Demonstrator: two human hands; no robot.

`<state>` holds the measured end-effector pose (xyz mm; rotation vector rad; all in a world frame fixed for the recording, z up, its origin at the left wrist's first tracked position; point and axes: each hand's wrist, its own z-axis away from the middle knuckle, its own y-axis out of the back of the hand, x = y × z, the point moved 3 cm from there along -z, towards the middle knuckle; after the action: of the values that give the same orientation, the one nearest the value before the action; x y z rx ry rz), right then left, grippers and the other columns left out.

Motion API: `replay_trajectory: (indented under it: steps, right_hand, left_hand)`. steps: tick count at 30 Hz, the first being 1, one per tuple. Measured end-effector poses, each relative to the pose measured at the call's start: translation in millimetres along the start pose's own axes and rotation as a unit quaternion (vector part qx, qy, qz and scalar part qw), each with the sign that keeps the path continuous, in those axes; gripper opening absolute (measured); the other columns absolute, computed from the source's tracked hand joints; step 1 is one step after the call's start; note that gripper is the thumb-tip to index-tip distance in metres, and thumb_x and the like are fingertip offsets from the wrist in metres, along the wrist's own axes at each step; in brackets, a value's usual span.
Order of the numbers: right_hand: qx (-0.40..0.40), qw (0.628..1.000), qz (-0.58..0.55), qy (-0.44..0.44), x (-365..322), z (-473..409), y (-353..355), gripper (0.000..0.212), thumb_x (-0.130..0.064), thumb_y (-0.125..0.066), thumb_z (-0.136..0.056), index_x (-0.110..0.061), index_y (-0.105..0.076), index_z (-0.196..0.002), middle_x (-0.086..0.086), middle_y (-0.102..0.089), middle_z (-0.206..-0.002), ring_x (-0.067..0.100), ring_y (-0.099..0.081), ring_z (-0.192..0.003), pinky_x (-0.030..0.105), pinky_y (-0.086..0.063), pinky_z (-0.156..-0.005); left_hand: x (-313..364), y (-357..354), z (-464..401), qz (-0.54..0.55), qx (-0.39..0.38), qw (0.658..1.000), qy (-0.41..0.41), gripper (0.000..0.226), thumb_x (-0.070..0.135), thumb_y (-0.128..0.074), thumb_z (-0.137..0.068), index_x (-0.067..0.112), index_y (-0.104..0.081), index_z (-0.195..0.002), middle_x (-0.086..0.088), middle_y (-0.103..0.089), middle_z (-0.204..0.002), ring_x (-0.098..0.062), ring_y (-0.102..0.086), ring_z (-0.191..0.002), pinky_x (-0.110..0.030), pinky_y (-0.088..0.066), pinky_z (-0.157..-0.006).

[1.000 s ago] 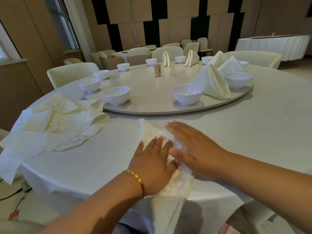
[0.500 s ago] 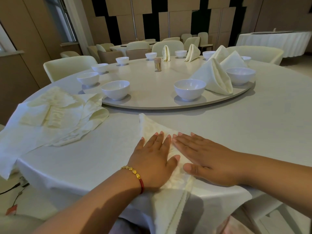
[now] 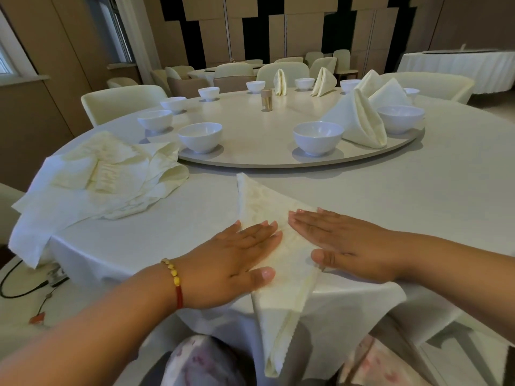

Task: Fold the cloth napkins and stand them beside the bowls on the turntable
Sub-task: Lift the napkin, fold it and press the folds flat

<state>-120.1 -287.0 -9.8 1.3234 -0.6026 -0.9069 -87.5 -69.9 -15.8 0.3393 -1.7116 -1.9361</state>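
Note:
A cream cloth napkin [image 3: 259, 201], folded to a long triangle, lies on the table's near edge, its lower end hanging over the rim. My left hand [image 3: 231, 260] presses flat on its left side, fingers straight. My right hand [image 3: 342, 243] lies flat on its right side. Between the two hands a strip of napkin shows. Beyond it is the round turntable [image 3: 250, 160] with several white bowls [image 3: 317, 136]. Folded napkins [image 3: 359, 118] stand beside the bowls at the right and far side.
A loose pile of unfolded napkins [image 3: 111, 174] lies on the table at the left. A small toothpick holder [image 3: 266, 100] stands near the turntable's centre. Cream chairs [image 3: 122, 101] ring the table. Cables [image 3: 25, 291] run on the floor at lower left.
My hands have slid apart and toward me along the napkin, the right one moving right, baring more of the napkin's tip and middle. The view has tilted down a little.

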Motion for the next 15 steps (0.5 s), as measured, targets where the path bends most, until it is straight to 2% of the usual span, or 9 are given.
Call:
replay_trajectory:
  steps: [2,6,8,11,13,14,15]
  right_hand:
    - [0.003,1.0,0.0,0.003,1,0,-1,0.096,-0.084,0.021,-0.065,-0.032,0.02,-0.146,-0.02,0.025,-0.154,-0.014,0.028,-0.134,0.012,0.019,-0.11]
    - [0.017,1.0,-0.002,0.007,1,-1,-1,0.091,-0.084,0.02,-0.065,-0.034,0.02,-0.142,-0.021,0.024,-0.152,-0.016,0.028,-0.132,0.008,0.021,-0.107]
    - [0.021,1.0,-0.009,0.008,3,-1,-3,0.091,-0.084,0.019,-0.066,-0.035,0.019,-0.142,-0.021,0.023,-0.153,-0.017,0.027,-0.132,0.007,0.02,-0.106]
    - [0.025,0.999,-0.044,0.002,4,0,-2,0.083,-0.08,0.014,-0.074,-0.036,0.013,-0.145,-0.023,0.017,-0.155,-0.02,0.022,-0.133,0.007,0.017,-0.108]
    - [0.003,0.991,-0.126,-0.044,8,-3,0,0.067,-0.066,0.003,-0.087,-0.037,0.003,-0.148,-0.027,0.009,-0.154,-0.03,0.016,-0.126,0.002,0.013,-0.106]
    - [-0.007,0.975,-0.214,-0.061,8,-3,1,0.06,-0.059,-0.004,-0.092,-0.039,-0.005,-0.148,-0.03,0.003,-0.152,-0.034,0.011,-0.123,0.002,0.011,-0.106]
    - [-0.008,0.944,-0.326,-0.056,8,-3,2,0.055,-0.057,-0.01,-0.096,-0.04,-0.015,-0.149,-0.031,-0.005,-0.152,-0.031,0.004,-0.126,0.007,0.008,-0.111]
  left_hand:
    - [0,-1,10,0.005,-0.006,1.0,-0.025,0.089,0.086,0.003,-0.071,0.039,0.014,-0.146,0.022,0.021,-0.154,0.011,0.024,-0.137,-0.02,0.021,-0.112]
    - [1,-4,19,0.001,0.022,0.998,-0.057,0.094,0.08,-0.038,-0.071,0.042,0.006,-0.144,0.025,0.011,-0.154,0.011,0.015,-0.14,-0.022,0.02,-0.113]
    - [0,-4,18,0.025,0.069,0.995,-0.072,0.087,0.072,-0.047,-0.076,0.04,-0.007,-0.146,0.024,-0.003,-0.155,0.012,0.003,-0.141,-0.02,0.017,-0.114]
    - [-1,1,12,0.087,0.144,0.983,-0.076,0.061,0.058,-0.053,-0.084,0.039,-0.037,-0.14,0.021,-0.037,-0.146,0.013,-0.025,-0.136,-0.019,0.008,-0.117]
    - [-2,10,10,0.161,0.197,0.966,-0.053,0.039,0.047,-0.054,-0.086,0.044,-0.058,-0.125,0.02,-0.059,-0.129,0.009,-0.048,-0.122,-0.019,-0.01,-0.118]
    - [-1,15,9,0.206,0.228,0.951,-0.035,0.028,0.041,-0.055,-0.088,0.048,-0.065,-0.113,0.021,-0.067,-0.114,0.006,-0.058,-0.11,-0.019,-0.025,-0.113]
    - [1,20,8,0.25,0.251,0.935,-0.015,0.023,0.032,-0.059,-0.09,0.05,-0.07,-0.098,0.023,-0.071,-0.096,0.006,-0.063,-0.094,-0.017,-0.04,-0.1]
